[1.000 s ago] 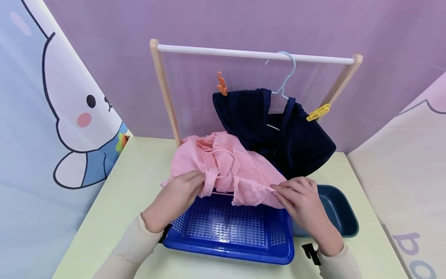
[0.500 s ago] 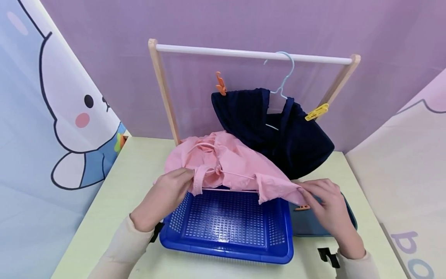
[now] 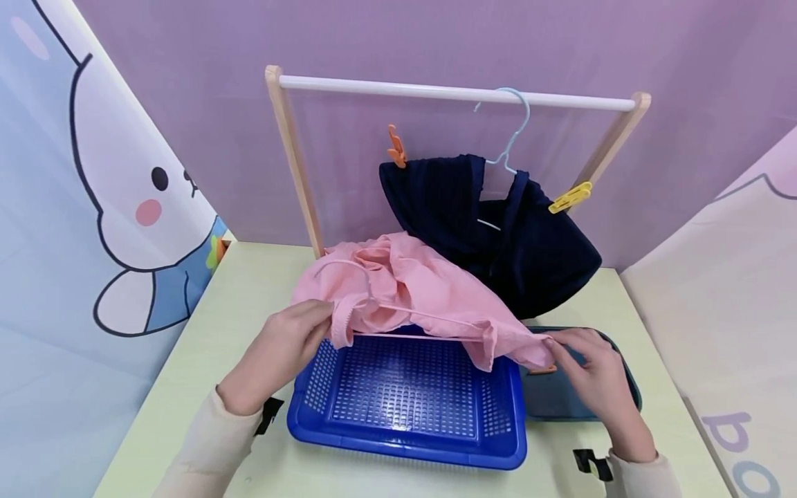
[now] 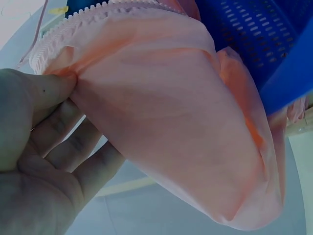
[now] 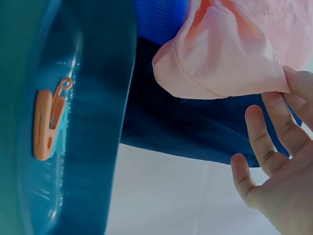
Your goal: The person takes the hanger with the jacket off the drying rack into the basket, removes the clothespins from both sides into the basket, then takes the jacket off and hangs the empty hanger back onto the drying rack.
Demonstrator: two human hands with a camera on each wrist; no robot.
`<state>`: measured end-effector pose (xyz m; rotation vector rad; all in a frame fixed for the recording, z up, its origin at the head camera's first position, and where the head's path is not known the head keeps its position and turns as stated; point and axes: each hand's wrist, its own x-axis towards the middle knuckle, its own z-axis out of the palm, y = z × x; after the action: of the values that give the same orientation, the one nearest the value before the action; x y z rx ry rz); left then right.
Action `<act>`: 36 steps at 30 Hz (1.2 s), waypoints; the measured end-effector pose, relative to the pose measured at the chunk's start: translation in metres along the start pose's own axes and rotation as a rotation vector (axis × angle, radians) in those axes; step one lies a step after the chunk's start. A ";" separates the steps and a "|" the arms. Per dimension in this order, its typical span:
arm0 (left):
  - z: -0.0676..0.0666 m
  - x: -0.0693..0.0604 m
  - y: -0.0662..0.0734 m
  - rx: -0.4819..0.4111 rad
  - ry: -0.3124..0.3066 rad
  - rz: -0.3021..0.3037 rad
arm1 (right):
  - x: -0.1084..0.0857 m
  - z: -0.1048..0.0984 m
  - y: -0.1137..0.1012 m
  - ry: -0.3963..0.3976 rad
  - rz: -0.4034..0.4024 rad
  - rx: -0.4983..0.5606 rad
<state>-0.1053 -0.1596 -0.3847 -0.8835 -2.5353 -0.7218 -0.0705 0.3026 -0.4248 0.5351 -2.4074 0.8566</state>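
A pink zip-up garment [image 3: 436, 283] lies bunched over the back of the blue basket [image 3: 398, 453], with a thin pink hanger [image 3: 417, 337] partly inside it. My left hand [image 3: 280, 349] pinches the garment's edge beside the zipper teeth [image 4: 63, 32]; the left wrist view shows thumb against fingers there. At the other end, my right hand [image 3: 594, 373] pinches a corner of the pink cloth between thumb and finger. Its remaining fingers are spread in the right wrist view. The hanger's far right end is hidden by cloth.
Behind stands a wooden rack with a white bar [image 3: 398, 88]. From it hangs a navy garment [image 3: 542, 263] on a light blue hanger [image 3: 513, 138], with an orange clothespin [image 3: 396, 146] and a yellow one [image 3: 571, 198]. A teal bin [image 3: 554, 408] holds clothespins [image 5: 49, 125].
My hands have moved apart, the left to the left and the right to the right. The pink garment's front is spread wider, showing more of the hanger.
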 end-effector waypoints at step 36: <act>0.002 -0.007 -0.008 -0.058 0.046 -0.037 | -0.008 0.016 -0.046 -0.147 -0.139 -0.105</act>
<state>-0.1056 -0.1670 -0.3922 -0.8308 -2.5072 -0.8220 -0.0457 0.2606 -0.4188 0.7380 -2.4959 0.6481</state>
